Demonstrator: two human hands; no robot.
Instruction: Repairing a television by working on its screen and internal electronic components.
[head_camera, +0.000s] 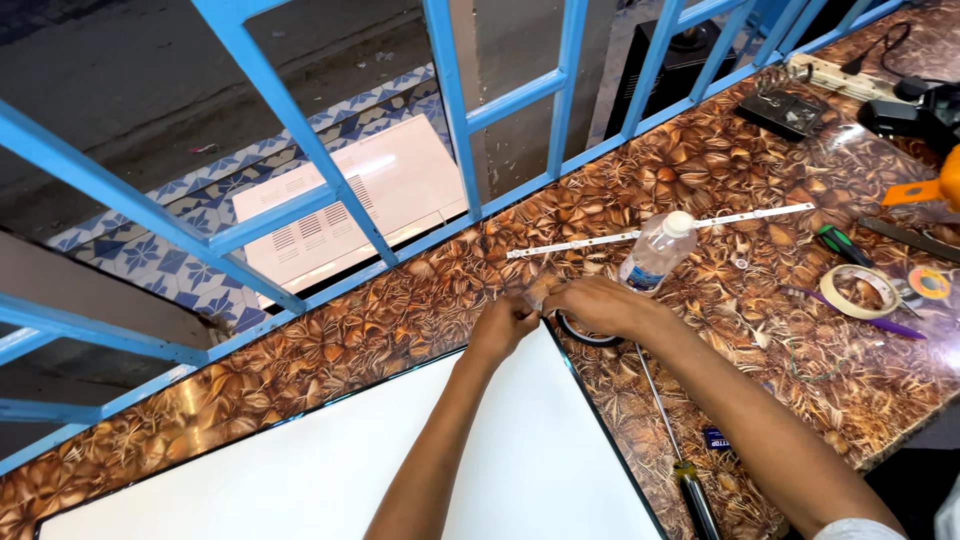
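Note:
My left hand and my right hand meet at the far corner of a large white panel with a thin black edge. Between the fingertips they pinch a small clear strip of tape. A black tape roll lies under my right hand, partly hidden by it. A clear plastic bottle with a white cap lies just beyond my right hand. A long thin white strip runs across the table behind the bottle.
The table has a brown leaf-patterned top. A screwdriver lies along the panel's right edge. Tape rolls, a green-handled tool, an orange tool and a power strip sit right. Blue window bars stand behind.

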